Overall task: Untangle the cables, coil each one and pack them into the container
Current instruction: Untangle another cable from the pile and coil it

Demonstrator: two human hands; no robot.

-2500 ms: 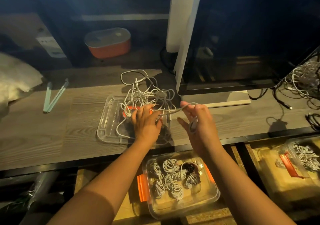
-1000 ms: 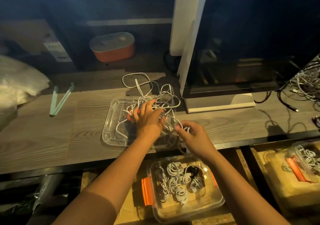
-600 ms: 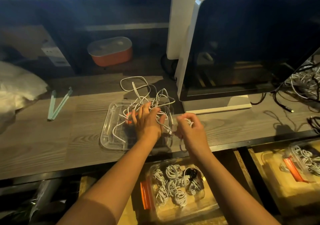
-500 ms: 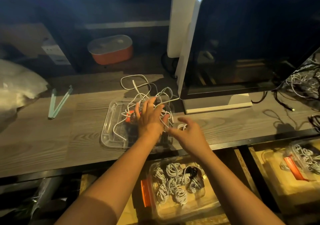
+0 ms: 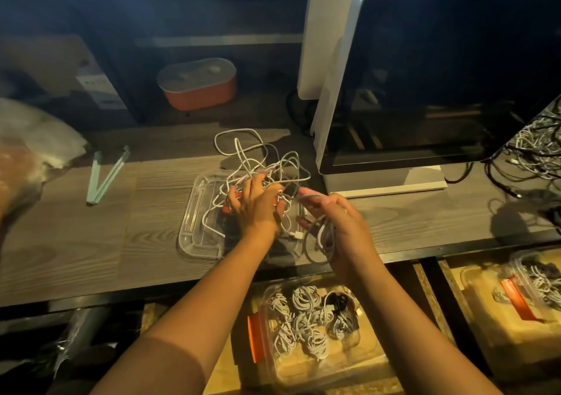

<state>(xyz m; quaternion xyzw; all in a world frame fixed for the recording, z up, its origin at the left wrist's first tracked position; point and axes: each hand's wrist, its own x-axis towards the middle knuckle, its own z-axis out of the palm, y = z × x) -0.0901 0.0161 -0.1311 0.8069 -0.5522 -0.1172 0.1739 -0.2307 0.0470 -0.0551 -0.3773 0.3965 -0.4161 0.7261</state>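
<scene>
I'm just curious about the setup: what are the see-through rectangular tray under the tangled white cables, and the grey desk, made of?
Clear rectangular tray: looks like glossy transparent plastic; its rim catches highlights and the surface beneath shows through. Grey desk top: matt wood-grain surface, possibly laminate rather than solid wood; streaked grain lines show.

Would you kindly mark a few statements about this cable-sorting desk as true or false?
1. The right hand grips white cable loops. True.
2. The monitor is lit. False: its screen is dark.
3. The container below the desk holds coiled cables. True.
4. The left hand rests on bare desk. False: it rests on the tangled cables over a clear tray.
</scene>
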